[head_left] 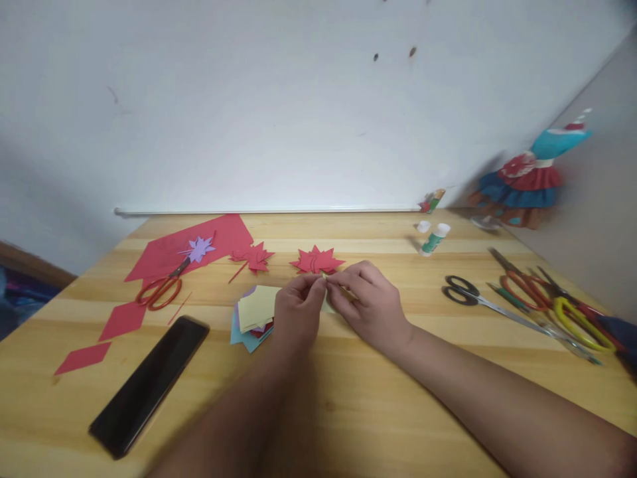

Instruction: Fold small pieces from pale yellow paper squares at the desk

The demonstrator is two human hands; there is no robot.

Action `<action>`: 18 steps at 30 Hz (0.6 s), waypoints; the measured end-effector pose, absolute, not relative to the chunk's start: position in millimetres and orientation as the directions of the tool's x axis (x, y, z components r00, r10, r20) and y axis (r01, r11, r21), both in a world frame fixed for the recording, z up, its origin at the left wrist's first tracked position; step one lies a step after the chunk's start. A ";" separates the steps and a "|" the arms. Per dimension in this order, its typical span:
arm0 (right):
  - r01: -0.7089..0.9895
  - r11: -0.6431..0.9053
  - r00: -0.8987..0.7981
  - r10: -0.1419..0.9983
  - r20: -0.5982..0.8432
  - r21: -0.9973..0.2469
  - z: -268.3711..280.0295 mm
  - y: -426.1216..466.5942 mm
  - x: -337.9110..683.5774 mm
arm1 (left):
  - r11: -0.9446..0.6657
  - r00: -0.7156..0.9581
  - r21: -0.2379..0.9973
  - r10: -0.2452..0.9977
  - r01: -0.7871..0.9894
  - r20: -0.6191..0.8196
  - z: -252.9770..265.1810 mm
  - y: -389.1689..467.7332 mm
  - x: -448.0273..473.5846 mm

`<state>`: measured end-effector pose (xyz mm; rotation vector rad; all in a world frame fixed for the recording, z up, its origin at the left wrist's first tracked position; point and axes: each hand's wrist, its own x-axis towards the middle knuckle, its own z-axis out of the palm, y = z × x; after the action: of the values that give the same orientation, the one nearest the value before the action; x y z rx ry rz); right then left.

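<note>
My left hand (pixel 299 309) and my right hand (pixel 371 302) meet at the middle of the table, fingertips pinched together. Between them shows a sliver of pale yellow paper (pixel 324 276), mostly hidden by the fingers. Just beyond lies a red paper cutout with pointed edges (pixel 316 259), and a second spiky red cutout (pixel 256 257) rests to its left. Beside my left hand sits a stack of small paper squares (pixel 259 309), pale yellow on top, with blue, purple and red edges below.
Orange-handled scissors (pixel 162 289), a purple cutout (pixel 201 249), red paper (pixel 164 249) and a phone (pixel 149 385) lie left. Right are black-handled scissors (pixel 462 292), yellow-handled scissors (pixel 582 325), a glue stick (pixel 434 240) and its cap (pixel 423 226). A dress-shaped figure (pixel 535 172) stands at the corner.
</note>
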<state>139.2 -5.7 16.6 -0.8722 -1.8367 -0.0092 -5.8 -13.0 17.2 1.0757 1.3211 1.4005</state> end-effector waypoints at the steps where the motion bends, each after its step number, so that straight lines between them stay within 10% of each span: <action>1: 0.566 0.737 -0.186 0.551 0.814 -0.369 16.3 -5.6 139.5 | -0.025 -0.218 0.999 0.976 -0.044 0.015 16.9 -13.3 -6.1; 18: 0.567 0.809 -0.336 0.398 0.854 -0.153 18.1 -5.2 140.7 | 0.002 -0.216 0.997 0.976 -0.076 -0.018 13.8 -8.3 -12.9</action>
<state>140.7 -5.2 18.1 -0.7199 -1.9713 -0.2082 -12.9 -8.3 13.8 1.0345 1.3146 1.3945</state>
